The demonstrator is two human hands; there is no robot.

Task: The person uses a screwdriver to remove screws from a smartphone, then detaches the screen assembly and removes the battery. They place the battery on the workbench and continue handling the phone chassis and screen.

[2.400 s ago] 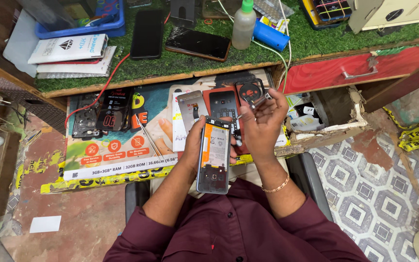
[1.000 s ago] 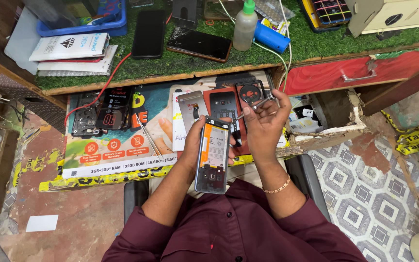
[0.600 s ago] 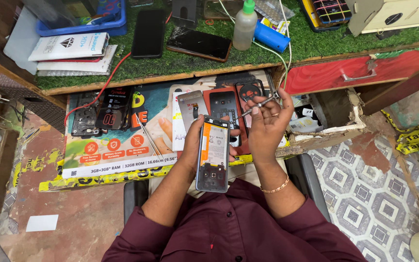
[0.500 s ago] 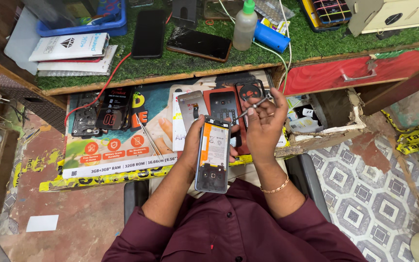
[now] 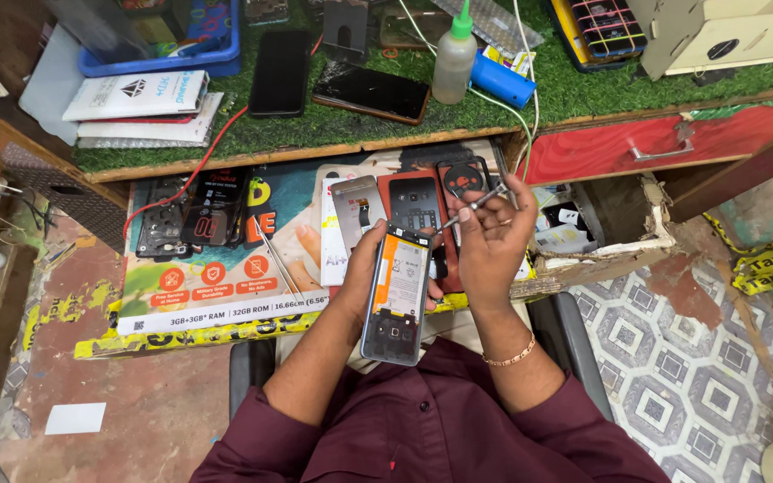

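Head camera looks down on a cluttered repair bench topped with green artificial turf (image 5: 583,85), edged in wood, with a red drawer (image 5: 664,148) shut at the right. On the turf lie two dark phones (image 5: 279,72), a squeeze bottle with a green tip (image 5: 454,58), a blue cylinder (image 5: 503,80) just beside it, a blue tray (image 5: 181,40) and a stack of white booklets (image 5: 136,103). Below the bench edge a pulled-out shelf is lined with a colourful printed poster (image 5: 225,277); phone back covers and frames (image 5: 181,215) rest on it, and a red wire (image 5: 185,179) runs down to them from the turf. A broken cardboard box of small parts (image 5: 583,233) sits to the right. The floor shows patterned tiles (image 5: 664,358) on one side and worn reddish concrete (image 5: 73,358) on the other.

The left hand (image 5: 364,264) is wrapped from behind around an opened phone (image 5: 395,295), held nearly upright over the lap, its orange-and-white innards facing the camera and the fingers mostly hidden behind it. The right hand (image 5: 494,241), a gold bracelet (image 5: 512,356) at the wrist, is curled closed, thumb and fingers pinching metal tweezers (image 5: 471,201) whose tips point down-left toward the phone's top edge. Whether the tips touch the phone cannot be told.
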